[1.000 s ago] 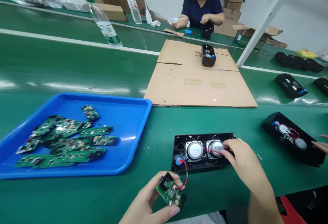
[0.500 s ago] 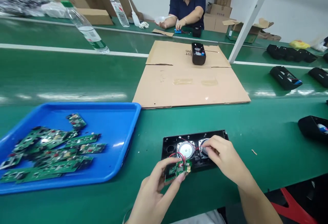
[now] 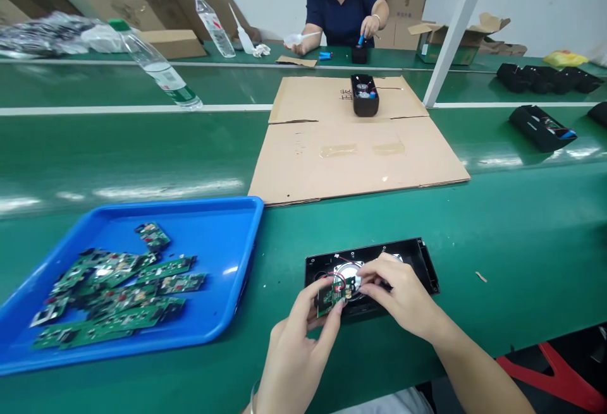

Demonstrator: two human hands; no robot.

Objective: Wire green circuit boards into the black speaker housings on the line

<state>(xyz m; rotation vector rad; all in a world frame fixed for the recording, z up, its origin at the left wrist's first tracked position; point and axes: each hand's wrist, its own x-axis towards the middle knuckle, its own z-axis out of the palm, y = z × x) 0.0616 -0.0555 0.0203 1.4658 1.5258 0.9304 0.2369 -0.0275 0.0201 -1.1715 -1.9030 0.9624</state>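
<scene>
Pinched between the thumb and fingers of my left hand (image 3: 301, 344) is a small green circuit board (image 3: 331, 300), with red and black wires at its upper edge. My right hand (image 3: 403, 291) has closed on a small white wire connector (image 3: 358, 280) right by the board's right end; whether the two touch I cannot tell. Beneath both hands lies a black speaker housing (image 3: 424, 268), its inner side up. One round silver speaker driver (image 3: 348, 270) shows in it behind the board; my right hand covers most of a second.
To the left, a blue tray (image 3: 222, 208) holds several circuit boards (image 3: 114, 300). Ahead lies a cardboard sheet (image 3: 360, 161) bearing an open black speaker case (image 3: 365, 98). Another case (image 3: 543, 129) lies at the right. Across the bench a person (image 3: 344, 9) handles a blue part over a black case.
My right hand has moved left from the right-hand driver to the board's end, with a white connector now showing in its fingers. Across the bench, the co-worker's hand has moved over a black case.
</scene>
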